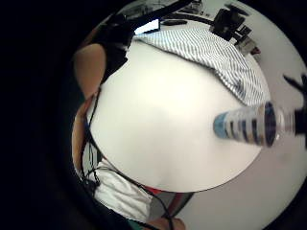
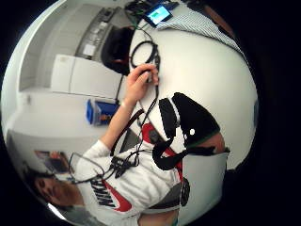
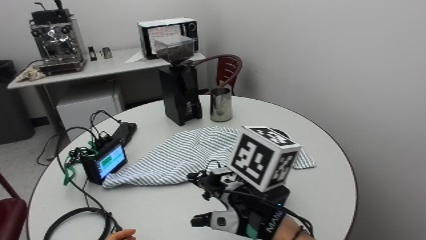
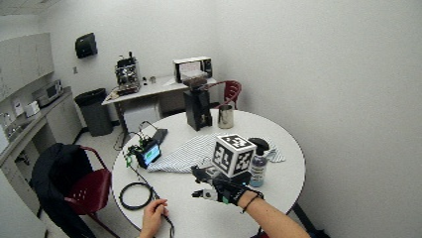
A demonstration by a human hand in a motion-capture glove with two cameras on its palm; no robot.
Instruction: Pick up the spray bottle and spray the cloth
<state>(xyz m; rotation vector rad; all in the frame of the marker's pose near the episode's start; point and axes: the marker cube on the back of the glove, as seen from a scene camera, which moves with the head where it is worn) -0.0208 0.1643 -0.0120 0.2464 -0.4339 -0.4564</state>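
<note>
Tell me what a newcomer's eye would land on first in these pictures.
The gloved right hand hovers above the round white table, near the table's front edge. Just to its right stands the spray bottle, upright and not yet gripped. Behind them the striped cloth lies spread across the table's middle, with a tall black coffee grinder and a metal pitcher at the far side.

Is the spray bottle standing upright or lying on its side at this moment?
Upright: the spray bottle stands on the table, beside the striped cloth, black cap at top.
</note>
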